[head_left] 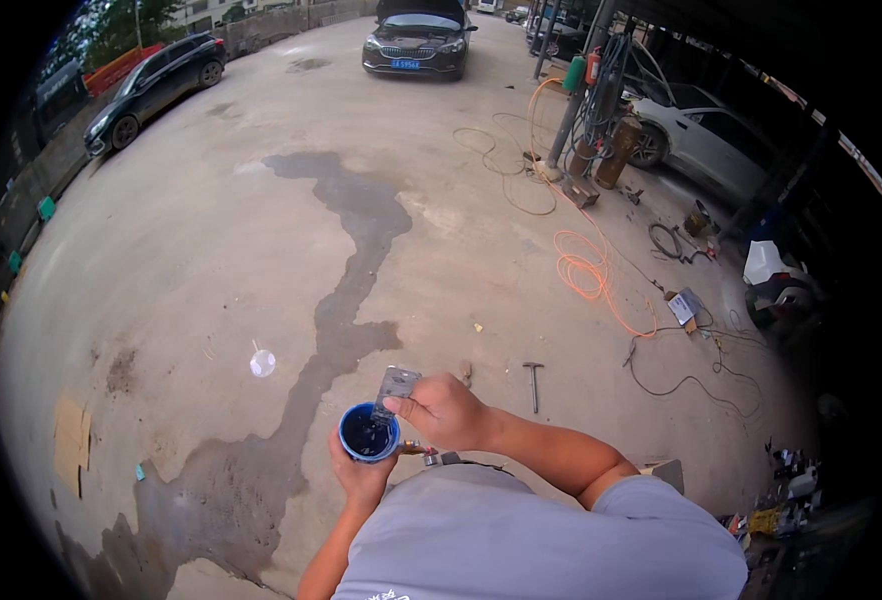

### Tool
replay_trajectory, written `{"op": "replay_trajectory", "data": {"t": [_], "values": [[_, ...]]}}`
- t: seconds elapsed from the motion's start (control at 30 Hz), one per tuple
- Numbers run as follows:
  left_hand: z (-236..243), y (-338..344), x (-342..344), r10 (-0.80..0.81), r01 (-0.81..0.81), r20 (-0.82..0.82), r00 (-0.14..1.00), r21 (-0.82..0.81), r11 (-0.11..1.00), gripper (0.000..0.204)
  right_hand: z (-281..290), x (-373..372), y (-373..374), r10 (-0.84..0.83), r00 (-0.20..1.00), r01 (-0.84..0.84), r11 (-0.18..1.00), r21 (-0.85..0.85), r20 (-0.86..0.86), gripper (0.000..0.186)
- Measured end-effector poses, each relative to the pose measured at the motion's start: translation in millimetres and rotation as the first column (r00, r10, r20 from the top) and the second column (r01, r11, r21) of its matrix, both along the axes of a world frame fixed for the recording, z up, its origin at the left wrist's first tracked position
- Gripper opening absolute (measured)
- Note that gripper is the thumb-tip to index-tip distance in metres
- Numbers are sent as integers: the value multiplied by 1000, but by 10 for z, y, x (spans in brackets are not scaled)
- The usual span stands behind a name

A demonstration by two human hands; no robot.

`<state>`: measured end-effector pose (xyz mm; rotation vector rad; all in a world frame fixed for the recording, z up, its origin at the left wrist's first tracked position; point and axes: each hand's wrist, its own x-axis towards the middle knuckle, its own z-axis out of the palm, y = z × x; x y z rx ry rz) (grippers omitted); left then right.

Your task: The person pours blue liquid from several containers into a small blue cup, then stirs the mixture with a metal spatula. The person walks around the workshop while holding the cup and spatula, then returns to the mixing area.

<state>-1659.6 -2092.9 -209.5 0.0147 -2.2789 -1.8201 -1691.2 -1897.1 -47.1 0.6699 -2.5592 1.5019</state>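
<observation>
The cup (371, 458) opens upward, left hand (363, 479) curled round it; the scraper (399, 382) slants lengthwise over its rim, pinched by the right hand (448, 411) at the cup's right.

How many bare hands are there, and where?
2: the left hand around the open, round blue tub, and the right hand gripping the flat grey rectangular piece over the tub. No others show.
</observation>
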Motion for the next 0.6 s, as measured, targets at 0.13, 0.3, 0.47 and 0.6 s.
{"op": "replay_trajectory", "data": {"t": [0.13, 0.3, 0.47, 0.6], "values": [[-138, -45, -66, -121, 121, 21, 992, 36, 992, 90, 110, 284, -114, -70, 996, 77, 989, -130, 59, 31], [-209, -19, -123, -295, 297, -75, 953, 15, 955, 90, -250, 360, 69, -296, 954, 296, 955, -20, -40, 35], [-157, -96, -167, -371, 377, -84, 925, 77, 923, 91, 24, 571, -116, -299, 953, 291, 949, 117, 54, 25], [-210, -148, -185, -349, 350, -45, 936, 27, 936, 90, -36, 523, -172, -328, 944, 322, 940, -112, -45, 24]]}}
